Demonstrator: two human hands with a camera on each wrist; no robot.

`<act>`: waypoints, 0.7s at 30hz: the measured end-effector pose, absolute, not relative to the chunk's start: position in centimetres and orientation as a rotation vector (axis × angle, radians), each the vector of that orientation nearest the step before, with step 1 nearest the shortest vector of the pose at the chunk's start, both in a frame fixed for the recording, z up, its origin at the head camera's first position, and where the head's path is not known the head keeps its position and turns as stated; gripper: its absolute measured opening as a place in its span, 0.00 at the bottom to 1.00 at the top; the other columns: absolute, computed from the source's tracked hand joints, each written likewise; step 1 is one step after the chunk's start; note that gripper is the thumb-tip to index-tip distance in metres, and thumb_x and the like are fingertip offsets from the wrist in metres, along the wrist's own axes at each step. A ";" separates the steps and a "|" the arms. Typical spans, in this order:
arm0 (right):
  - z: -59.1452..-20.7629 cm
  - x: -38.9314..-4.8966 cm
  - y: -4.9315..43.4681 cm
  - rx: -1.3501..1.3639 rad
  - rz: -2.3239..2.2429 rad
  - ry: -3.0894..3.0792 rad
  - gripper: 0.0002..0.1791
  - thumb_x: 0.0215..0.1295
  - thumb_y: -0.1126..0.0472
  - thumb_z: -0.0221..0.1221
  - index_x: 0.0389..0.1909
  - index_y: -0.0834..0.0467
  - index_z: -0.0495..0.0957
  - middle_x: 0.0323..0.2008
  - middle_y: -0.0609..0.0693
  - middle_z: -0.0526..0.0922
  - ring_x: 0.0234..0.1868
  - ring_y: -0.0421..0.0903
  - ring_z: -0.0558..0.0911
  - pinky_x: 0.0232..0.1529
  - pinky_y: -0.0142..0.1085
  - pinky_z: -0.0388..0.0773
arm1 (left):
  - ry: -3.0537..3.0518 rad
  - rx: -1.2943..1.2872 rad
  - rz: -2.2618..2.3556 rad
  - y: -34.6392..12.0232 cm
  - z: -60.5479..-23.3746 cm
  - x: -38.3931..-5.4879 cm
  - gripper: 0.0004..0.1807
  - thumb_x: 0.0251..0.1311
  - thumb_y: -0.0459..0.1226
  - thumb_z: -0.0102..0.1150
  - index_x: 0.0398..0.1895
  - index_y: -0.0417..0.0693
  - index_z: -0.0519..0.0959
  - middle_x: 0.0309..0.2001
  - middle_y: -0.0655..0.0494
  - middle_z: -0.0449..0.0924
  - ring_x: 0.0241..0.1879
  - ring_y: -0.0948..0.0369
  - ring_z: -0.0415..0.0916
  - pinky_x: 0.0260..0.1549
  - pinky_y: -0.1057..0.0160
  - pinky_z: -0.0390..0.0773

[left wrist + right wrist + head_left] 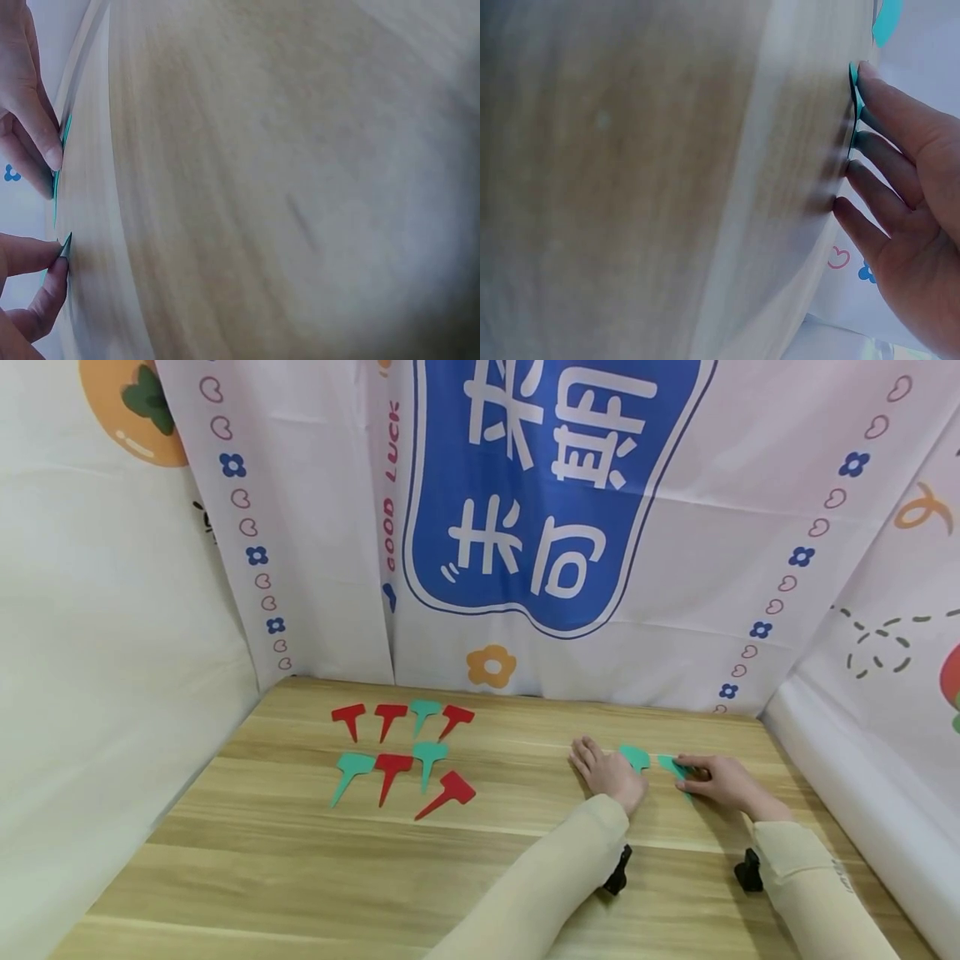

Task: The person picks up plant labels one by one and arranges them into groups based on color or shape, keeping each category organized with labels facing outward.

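Toward the right of the table, two green T-shaped plant labels lie near each other in the head view. My left hand [609,777] covers the stem side of the left green plant label [635,757]. In the left wrist view, its thumb and finger pinch a bit of green plant label [67,246] at the table surface. My right hand [726,785] has thumb and index finger on the other green plant label [670,763], holding it by its edges. The right wrist view shows this plant label [853,94] edge-on beneath the fingertips, its other fingers spread on the table.
Left of centre lie two rows of plant labels, some red [392,768], some green [352,766]. The wooden table [300,877] meets a printed cloth backdrop [337,568] at the back and white cloth at both sides. Black wrist mounts [748,870] hang under both sleeves.
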State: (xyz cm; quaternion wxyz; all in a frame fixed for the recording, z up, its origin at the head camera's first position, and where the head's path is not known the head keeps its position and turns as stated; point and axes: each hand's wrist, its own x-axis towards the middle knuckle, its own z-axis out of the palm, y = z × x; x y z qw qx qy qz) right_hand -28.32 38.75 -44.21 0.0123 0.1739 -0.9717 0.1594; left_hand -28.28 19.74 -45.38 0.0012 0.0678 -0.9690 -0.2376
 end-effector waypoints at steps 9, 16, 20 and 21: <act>-44.4 -28.4 39.1 0.542 0.503 -3.030 0.28 0.57 0.51 0.65 0.55 0.63 0.77 0.55 0.67 0.77 0.52 0.65 0.77 0.51 0.58 0.73 | -3.048 0.222 -0.702 20.0 -45.4 -28.2 0.22 0.47 0.57 0.66 0.37 0.50 0.85 0.73 0.48 0.54 0.74 0.49 0.43 0.71 0.48 0.45; -44.4 -28.4 39.0 0.542 0.499 -3.038 0.28 0.58 0.52 0.64 0.56 0.64 0.76 0.56 0.67 0.76 0.54 0.67 0.76 0.52 0.59 0.72 | -3.073 0.211 -0.669 20.2 -45.4 -28.4 0.23 0.49 0.57 0.64 0.41 0.53 0.85 0.73 0.49 0.53 0.74 0.50 0.42 0.72 0.48 0.45; -44.3 -28.4 38.9 0.543 0.502 -3.037 0.28 0.58 0.52 0.64 0.56 0.64 0.76 0.56 0.67 0.76 0.54 0.67 0.75 0.52 0.59 0.72 | -3.082 0.205 -0.672 20.2 -45.4 -28.4 0.22 0.51 0.56 0.63 0.43 0.53 0.84 0.73 0.49 0.53 0.75 0.50 0.42 0.72 0.48 0.44; -44.3 -28.4 38.9 0.543 0.506 -3.036 0.28 0.58 0.52 0.64 0.56 0.64 0.76 0.56 0.67 0.76 0.54 0.67 0.75 0.52 0.59 0.72 | -3.082 0.206 -0.670 20.3 -45.4 -28.4 0.22 0.51 0.55 0.63 0.44 0.54 0.84 0.73 0.49 0.53 0.75 0.50 0.42 0.72 0.49 0.44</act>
